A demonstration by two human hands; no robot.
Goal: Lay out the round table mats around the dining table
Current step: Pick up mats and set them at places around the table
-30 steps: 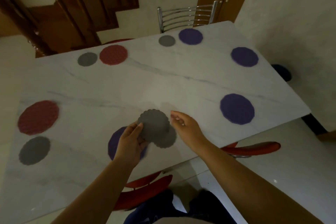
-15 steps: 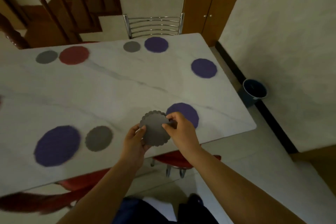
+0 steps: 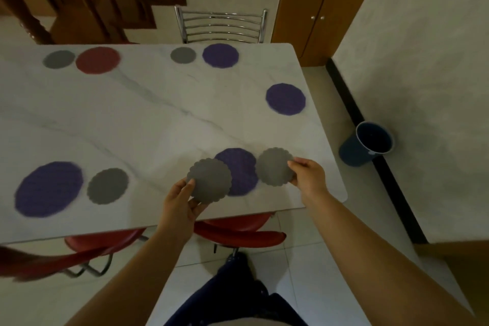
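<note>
Marble table (image 3: 158, 119) spreads below you. Your left hand (image 3: 180, 204) pinches the first grey mat (image 3: 210, 180) by its near rim; your right hand (image 3: 308, 177) pinches the second grey mat (image 3: 274, 167). Both flank a purple mat (image 3: 243, 174) lying near the near edge, toward the right corner.

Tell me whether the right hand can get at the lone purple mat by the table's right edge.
Probably yes: only bare table lies between the right hand and that purple mat. Its grip is taken, though, pinching a small grey mat.
</note>
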